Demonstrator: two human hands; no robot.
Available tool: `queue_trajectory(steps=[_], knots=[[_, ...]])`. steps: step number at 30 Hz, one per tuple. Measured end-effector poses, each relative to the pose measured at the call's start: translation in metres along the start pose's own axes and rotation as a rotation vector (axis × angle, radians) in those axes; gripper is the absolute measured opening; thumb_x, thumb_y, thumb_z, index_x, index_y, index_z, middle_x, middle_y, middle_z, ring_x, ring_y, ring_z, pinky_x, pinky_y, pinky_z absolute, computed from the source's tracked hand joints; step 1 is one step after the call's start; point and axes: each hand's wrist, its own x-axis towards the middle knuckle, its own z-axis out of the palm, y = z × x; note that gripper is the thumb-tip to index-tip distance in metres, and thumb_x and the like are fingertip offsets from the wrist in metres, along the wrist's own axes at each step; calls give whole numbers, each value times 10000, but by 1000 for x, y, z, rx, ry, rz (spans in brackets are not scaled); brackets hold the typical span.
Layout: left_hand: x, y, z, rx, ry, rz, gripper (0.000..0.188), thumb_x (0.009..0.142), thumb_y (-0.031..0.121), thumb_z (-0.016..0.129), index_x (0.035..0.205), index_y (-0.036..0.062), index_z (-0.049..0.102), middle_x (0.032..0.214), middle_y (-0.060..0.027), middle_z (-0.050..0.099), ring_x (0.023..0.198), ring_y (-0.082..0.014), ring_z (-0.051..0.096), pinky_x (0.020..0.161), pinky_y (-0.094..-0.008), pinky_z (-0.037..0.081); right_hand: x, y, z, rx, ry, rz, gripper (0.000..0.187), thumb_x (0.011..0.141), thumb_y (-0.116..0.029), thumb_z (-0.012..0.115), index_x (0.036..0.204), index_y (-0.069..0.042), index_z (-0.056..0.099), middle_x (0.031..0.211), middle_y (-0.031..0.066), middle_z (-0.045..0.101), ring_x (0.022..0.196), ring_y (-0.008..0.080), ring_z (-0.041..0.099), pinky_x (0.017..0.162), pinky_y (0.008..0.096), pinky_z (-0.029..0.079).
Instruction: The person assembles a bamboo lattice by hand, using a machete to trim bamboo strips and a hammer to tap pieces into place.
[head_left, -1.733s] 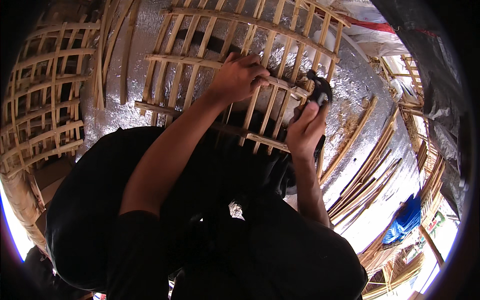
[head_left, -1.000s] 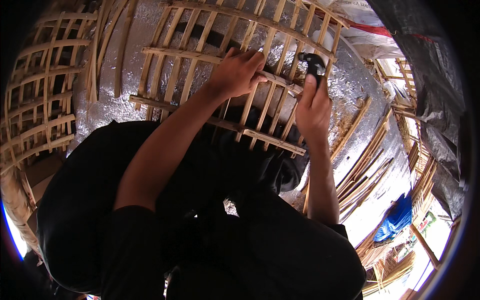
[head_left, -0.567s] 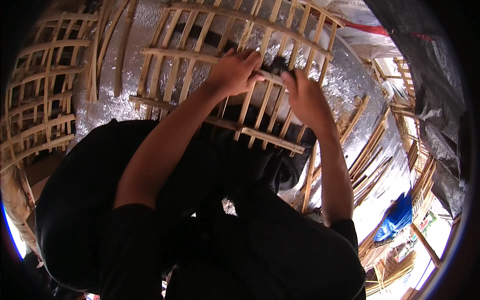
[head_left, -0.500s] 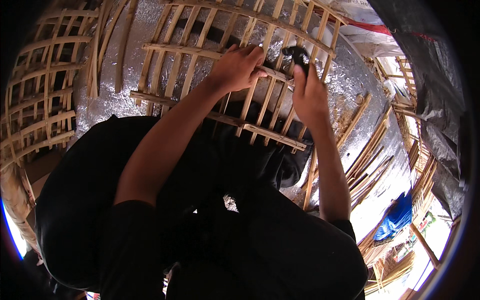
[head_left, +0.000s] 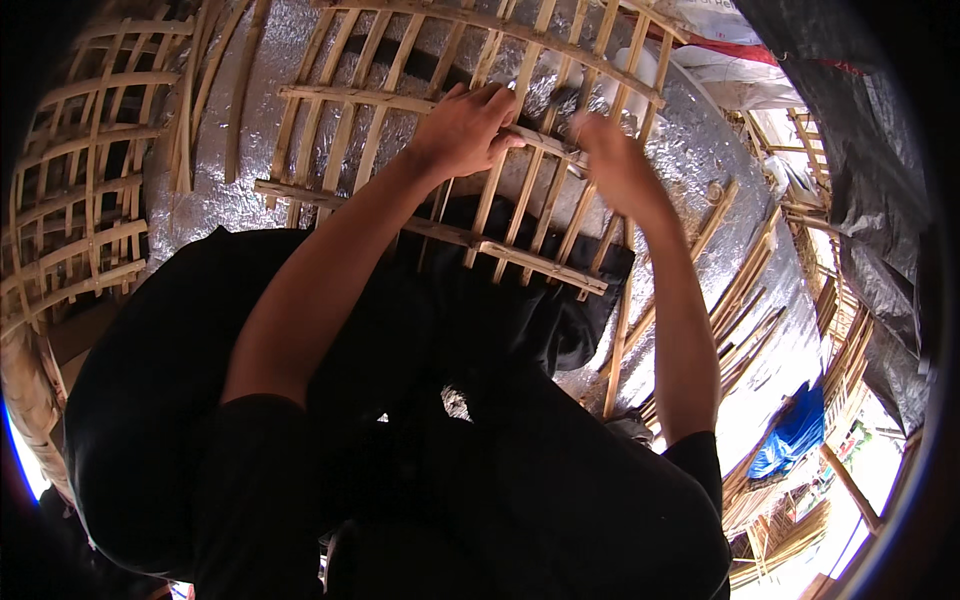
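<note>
A bamboo lattice panel [head_left: 545, 264] of crossed slats lies in front of my knees. My left hand [head_left: 464, 132] is closed around its middle crossbar [head_left: 395, 100], thumb and fingers gripping the strip. To the right of it, my right hand [head_left: 618, 165] is closed on a hammer [head_left: 563, 100] with a dark head. The hammer is smeared by motion, and my fist hides most of its handle. Its head is over the panel's upper right part, close to the middle crossbar. Whether it touches the bamboo I cannot tell.
Silvery foil sheeting [head_left: 205, 215] covers the floor. Another bamboo lattice [head_left: 95, 165] stands at the left, beside loose strips [head_left: 235, 100]. Bundled bamboo sticks [head_left: 745, 275] and a blue plastic sheet [head_left: 790, 435] lie at the right, near a grey tarp [head_left: 875, 200].
My right hand has swung slightly up and left with the hammer, which is now blurred. The panel and my left hand have shifted slightly left in view; the left grip stays the same.
</note>
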Motion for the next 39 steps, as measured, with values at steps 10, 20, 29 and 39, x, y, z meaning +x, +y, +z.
queue_trajectory(steps=[10, 20, 29, 39], knots=[[-4, -9, 3, -3, -96, -64, 422, 862, 334, 812, 1015, 92, 501, 929, -63, 618, 890, -312, 666, 823, -447, 478, 15, -14, -10, -205, -328, -32, 607, 1095, -517, 386, 1193, 32, 624, 899, 251, 687, 929, 380, 717, 822, 499, 531], [-7, -8, 1, -22, -30, -3, 393, 878, 311, 798, 1024, 94, 506, 913, -61, 613, 880, -303, 663, 812, -453, 477, -25, -13, 3, 79, 328, -44, 435, 1092, -407, 471, 1169, 12, 562, 896, 314, 700, 894, 511, 699, 777, 598, 535], [-2, -5, 4, 16, 15, 35, 431, 864, 352, 816, 996, 95, 496, 873, -60, 602, 822, -316, 641, 769, -450, 483, -38, 18, 56, -362, 514, -251, 474, 1065, -375, 536, 1248, 62, 536, 898, 341, 686, 977, 540, 670, 724, 597, 541], [-3, -6, -12, 31, -38, 28, 457, 858, 345, 833, 1110, 112, 532, 1027, -90, 623, 996, -331, 633, 882, -480, 459, -45, -7, 34, 4, 228, -74, 410, 1076, -368, 515, 1204, 22, 516, 913, 352, 690, 919, 549, 667, 804, 604, 533]])
